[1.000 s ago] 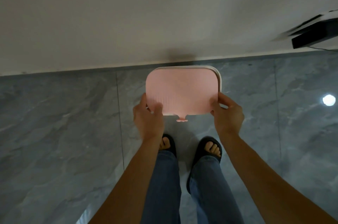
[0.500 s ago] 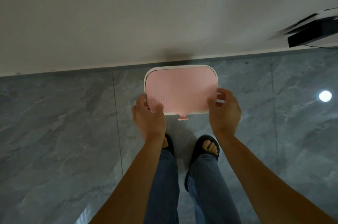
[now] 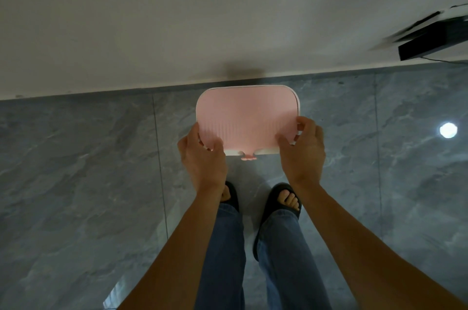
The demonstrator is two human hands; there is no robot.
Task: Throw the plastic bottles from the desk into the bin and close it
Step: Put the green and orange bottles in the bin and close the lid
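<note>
Single head view looks steeply down, close above the floor (image 3: 76,195).

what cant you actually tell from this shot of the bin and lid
- Inside of the bin: head view, the pink lid covers it, so no bottles can be seen.
- Whether the lid is fully seated: its near corners are hidden under the left hand and right hand.
- The bin's body: hidden below the lid; only a white rim shows.
- Dark object at upper right: blurred and cut off by the frame edge.
- The desk: not identifiable in view.
</note>
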